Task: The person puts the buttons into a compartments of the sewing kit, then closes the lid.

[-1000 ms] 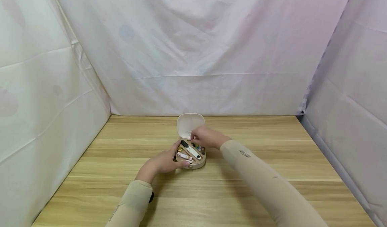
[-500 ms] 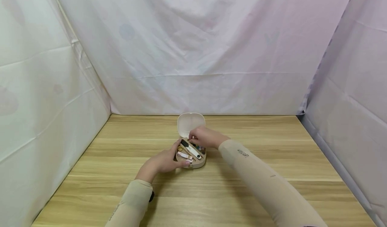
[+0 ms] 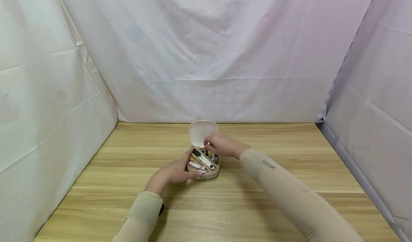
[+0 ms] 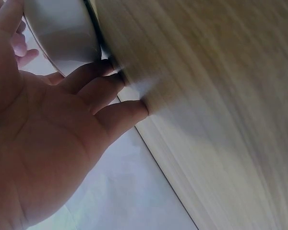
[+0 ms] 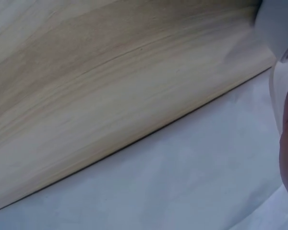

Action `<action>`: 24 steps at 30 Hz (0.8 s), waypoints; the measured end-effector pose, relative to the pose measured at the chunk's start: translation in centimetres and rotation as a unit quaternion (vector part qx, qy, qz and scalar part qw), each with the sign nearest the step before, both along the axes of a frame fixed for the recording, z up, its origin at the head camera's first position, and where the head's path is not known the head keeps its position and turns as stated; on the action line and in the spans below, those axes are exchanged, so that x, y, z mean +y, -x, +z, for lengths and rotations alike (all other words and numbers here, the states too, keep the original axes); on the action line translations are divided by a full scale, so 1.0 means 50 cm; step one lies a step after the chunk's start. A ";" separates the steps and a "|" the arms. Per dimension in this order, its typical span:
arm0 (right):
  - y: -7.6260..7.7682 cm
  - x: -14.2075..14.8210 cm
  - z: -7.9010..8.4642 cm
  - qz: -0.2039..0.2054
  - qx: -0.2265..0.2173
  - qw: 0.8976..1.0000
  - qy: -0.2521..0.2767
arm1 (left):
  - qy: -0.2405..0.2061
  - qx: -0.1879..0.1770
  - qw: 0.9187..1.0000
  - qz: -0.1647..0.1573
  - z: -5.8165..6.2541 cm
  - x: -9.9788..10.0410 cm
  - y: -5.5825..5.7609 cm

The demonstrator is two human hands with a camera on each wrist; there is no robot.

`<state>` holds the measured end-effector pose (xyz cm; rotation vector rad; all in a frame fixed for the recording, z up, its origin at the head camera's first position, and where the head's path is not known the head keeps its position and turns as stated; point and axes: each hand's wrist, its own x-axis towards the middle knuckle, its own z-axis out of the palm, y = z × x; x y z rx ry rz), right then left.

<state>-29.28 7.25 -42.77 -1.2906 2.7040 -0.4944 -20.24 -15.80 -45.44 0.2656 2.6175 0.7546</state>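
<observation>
An open sewing kit box [image 3: 211, 176] stands on the table, its pale lid [image 3: 200, 129] tipped back. My left hand [image 3: 175, 171] holds its left side, thumb at the front edge and fingers along the wall; the left wrist view shows fingertips down at the tabletop. Inside lie a long white-and-black tool [image 3: 204, 159], a gold ring-like piece [image 3: 191, 158], a pink-and-white item [image 3: 196, 166] and several small coloured spools [image 3: 212, 156]. My right hand [image 3: 223, 144] hovers over the back right of the box with curled fingers, near the lid's hinge. Whether its fingertips pinch anything is hidden.
The wood-grain table [image 3: 276, 188] extends around the box on all sides. Pale cloth hangs behind it [image 3: 257, 98] and at the left and right. The table's back edge lies just beyond the lid.
My right hand dipped left over the spools, then moved slightly right and back, so more spools show now. My left hand and the box have stayed put.
</observation>
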 end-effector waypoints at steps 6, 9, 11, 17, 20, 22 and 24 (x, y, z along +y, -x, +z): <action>-0.032 0.041 0.002 -0.030 -0.010 0.998 -0.052 | 0.000 0.002 1.000 0.001 0.000 0.001 -0.001; -0.050 0.061 -0.008 -0.036 -0.018 0.997 -0.060 | 0.001 0.004 1.000 0.001 -0.001 0.000 -0.001; -0.061 0.069 -0.017 -0.039 -0.025 0.997 -0.056 | 0.001 0.004 1.000 0.002 0.000 0.000 -0.002; -0.081 0.066 -0.034 -0.061 -0.046 0.996 -0.047 | -0.003 0.006 1.000 0.002 0.002 0.001 -0.004; -0.085 0.059 -0.037 -0.079 -0.044 0.994 -0.056 | -0.002 0.008 1.000 -0.002 0.004 0.003 -0.005; -0.087 0.055 -0.036 -0.087 -0.042 0.994 -0.056 | 0.000 0.006 1.000 -0.007 0.005 0.004 -0.004; -0.089 0.054 -0.036 -0.094 -0.046 0.993 -0.055 | 0.001 0.004 1.000 -0.011 0.008 0.005 -0.003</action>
